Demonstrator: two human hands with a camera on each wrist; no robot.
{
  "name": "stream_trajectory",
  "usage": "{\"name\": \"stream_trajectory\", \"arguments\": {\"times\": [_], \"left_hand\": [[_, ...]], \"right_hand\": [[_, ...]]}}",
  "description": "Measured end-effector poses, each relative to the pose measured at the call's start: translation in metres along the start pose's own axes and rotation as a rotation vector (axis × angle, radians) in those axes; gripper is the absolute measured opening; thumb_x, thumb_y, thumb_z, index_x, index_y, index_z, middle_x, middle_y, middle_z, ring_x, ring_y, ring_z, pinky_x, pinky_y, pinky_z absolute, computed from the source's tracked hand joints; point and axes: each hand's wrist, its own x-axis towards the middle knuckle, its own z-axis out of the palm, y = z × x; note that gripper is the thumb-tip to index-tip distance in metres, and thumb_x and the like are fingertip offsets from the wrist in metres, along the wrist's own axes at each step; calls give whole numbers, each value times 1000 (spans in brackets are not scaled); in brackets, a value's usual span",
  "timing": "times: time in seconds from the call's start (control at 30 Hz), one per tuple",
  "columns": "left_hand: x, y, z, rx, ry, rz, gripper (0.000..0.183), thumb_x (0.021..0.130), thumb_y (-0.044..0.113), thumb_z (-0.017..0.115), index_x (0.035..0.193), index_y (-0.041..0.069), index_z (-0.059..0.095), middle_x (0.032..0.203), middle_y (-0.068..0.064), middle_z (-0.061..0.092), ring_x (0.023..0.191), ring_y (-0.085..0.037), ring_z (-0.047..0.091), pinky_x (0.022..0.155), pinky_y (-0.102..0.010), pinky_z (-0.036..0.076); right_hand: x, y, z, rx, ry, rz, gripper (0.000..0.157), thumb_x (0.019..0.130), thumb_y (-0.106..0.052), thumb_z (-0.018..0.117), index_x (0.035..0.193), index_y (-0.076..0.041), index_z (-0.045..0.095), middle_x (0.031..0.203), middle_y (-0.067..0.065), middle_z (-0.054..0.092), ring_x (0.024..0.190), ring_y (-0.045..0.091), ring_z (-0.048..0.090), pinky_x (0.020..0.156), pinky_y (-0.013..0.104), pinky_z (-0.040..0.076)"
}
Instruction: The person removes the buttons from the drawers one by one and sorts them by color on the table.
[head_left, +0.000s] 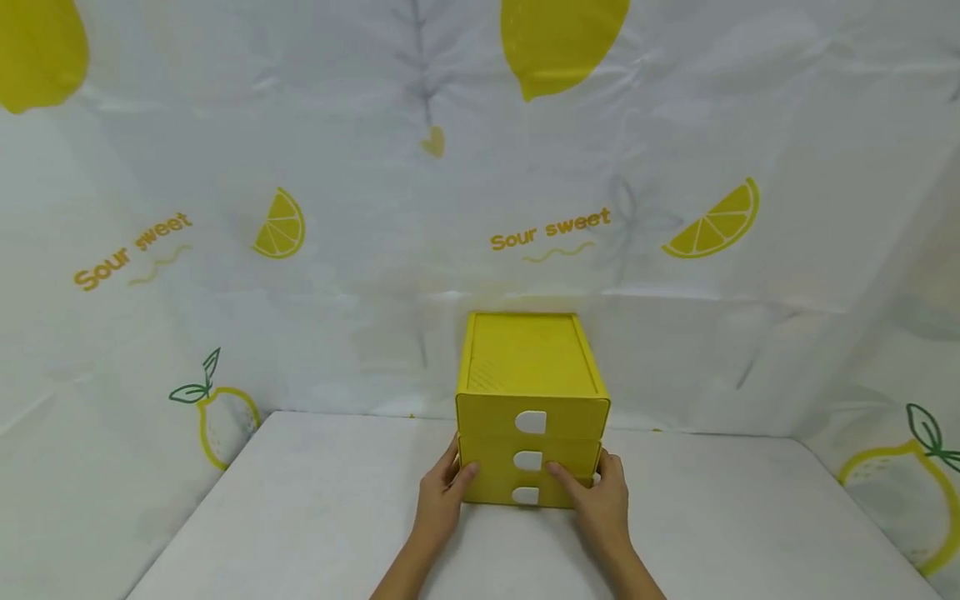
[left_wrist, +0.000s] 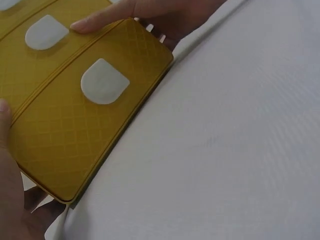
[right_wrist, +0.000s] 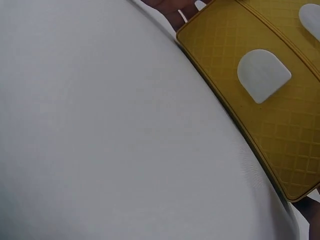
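A yellow three-tier drawer box [head_left: 528, 358] with white rounded tabs down its front stands on the white-covered table, its back near the wall sheet. My left hand [head_left: 438, 504] grips its lower left side, thumb on the front face and fingers along the side. On the opposite side my right hand [head_left: 606, 504] holds it the same way, its thumb beside the middle tab [head_left: 528, 460]. Seen close in the left wrist view, the box's bottom tab [left_wrist: 104, 82] sits on a quilted-pattern front. All drawers look closed. The fingers behind the sides are partly hidden.
The white table [head_left: 337, 492] spreads out on both sides of the box. Behind and beside it hangs a white sheet [head_left: 360, 250] printed with lemons, lemon slices and "Sour sweet" lettering.
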Motion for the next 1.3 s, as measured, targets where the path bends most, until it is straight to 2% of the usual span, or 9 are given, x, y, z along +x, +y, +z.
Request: {"name": "stream_trajectory", "arguments": {"times": [0.23, 0.4, 0.47, 0.57, 0.67, 0.77, 0.9, 1.0, 1.3], "left_hand": [[10, 4, -13, 32, -87, -76, 69, 96, 36, 70, 155, 17, 40, 159, -12, 44, 136, -42, 54, 106, -47, 52], [21, 23, -28, 29, -136, -27, 72, 98, 34, 67, 159, 23, 31, 164, -8, 36, 145, -41, 44, 116, -59, 39], [29, 35, -32, -26, -142, 43, 63, 105, 29, 54, 161, 22, 27, 166, -9, 30, 148, -43, 38, 118, -63, 33], [45, 52, -34, -118, -165, 142, 52, 111, 26, 32, 161, 21, 24, 169, -10, 23, 152, -45, 29, 120, -68, 24], [60, 67, -33, -136, -205, 204, 51, 111, 31, 25, 161, 22, 27, 171, -6, 18, 156, -40, 20, 121, -70, 17], [68, 78, -33, -125, -248, 225, 50, 111, 35, 24, 157, 20, 36, 171, -6, 14, 158, -37, 14, 121, -71, 18], [67, 88, -34, -108, -269, 191, 47, 112, 39, 23, 145, 16, 48, 172, -6, 12, 158, -36, 15, 119, -69, 25], [65, 92, -34, -91, -245, 152, 46, 112, 43, 23, 138, 17, 51, 172, -3, 13, 158, -34, 16, 117, -69, 28], [67, 93, -30, -112, -198, 105, 46, 110, 46, 30, 134, 17, 56, 171, -3, 18, 157, -35, 18, 113, -74, 29]], "right_hand": [[2, -12, -14, -33, -124, 95, 87, 82, -58, 78, 142, -2, 48, 139, 20, 50, 137, 37, 45, 118, 59, 34], [5, -38, -36, -67, -201, 62, 91, 88, -58, 72, 154, -8, 36, 155, 21, 44, 142, 44, 44, 111, 59, 44], [5, -52, -44, -39, -155, 0, 86, 89, -52, 74, 155, -11, 35, 154, 17, 46, 141, 39, 46, 110, 52, 48], [0, -71, -55, 0, -6, -146, 78, 86, -36, 82, 149, -11, 44, 145, 11, 52, 134, 26, 50, 109, 27, 47], [-8, -87, -61, -17, 161, -323, 71, 77, -22, 90, 138, -8, 56, 132, 6, 59, 123, 10, 52, 98, 7, 42], [-16, -101, -65, -18, 243, -508, 67, 69, -11, 93, 129, -6, 63, 122, 7, 63, 113, 1, 51, 94, 3, 40], [-26, -113, -64, -3, 234, -649, 66, 66, -5, 94, 125, -6, 65, 113, 9, 65, 105, 4, 55, 90, 5, 46], [-30, -118, -55, -23, 179, -647, 63, 68, -7, 93, 125, -8, 65, 111, 8, 65, 100, 10, 59, 85, 8, 51], [-30, -126, -17, -98, 77, -517, 39, 77, -13, 89, 110, -9, 71, 108, 5, 64, 95, 19, 68, 79, 36, 63]]}}
